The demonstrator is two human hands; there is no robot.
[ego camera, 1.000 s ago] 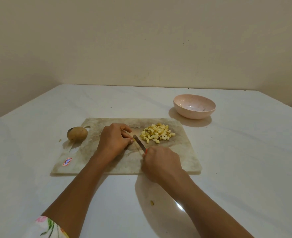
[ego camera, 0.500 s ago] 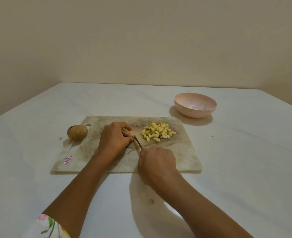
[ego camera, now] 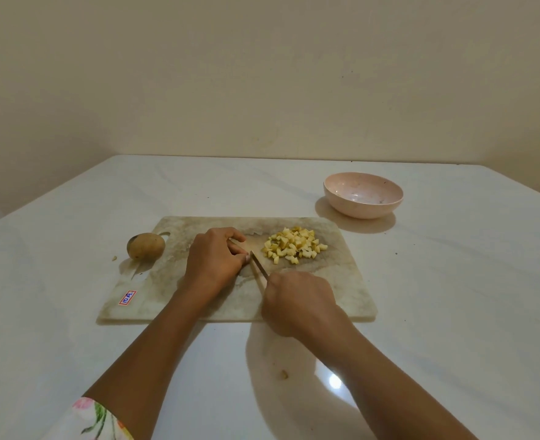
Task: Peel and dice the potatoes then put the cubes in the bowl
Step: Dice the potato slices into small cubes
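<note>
Head cam: one cutting board (ego camera: 341, 282) is lying on the tabletop (ego camera: 459, 281). The right hand (ego camera: 297, 300) is gripping one knife (ego camera: 259, 265), with the blade tip just beside the left hand (ego camera: 214, 258). That hand's fingers are curling down onto the board, and I can't tell what's under them. One pile of potato cubes (ego camera: 294, 246) is sitting on the board, one whole potato (ego camera: 145, 246) is lying at its left edge, and one pink bowl (ego camera: 363, 195) is standing beyond its right corner.

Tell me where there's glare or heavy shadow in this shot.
Head view: bright glare spot on the table by the right forearm; soft shadows beneath the bowl and left of that forearm; the right hand and knife look sharp; dim warm light.
</note>
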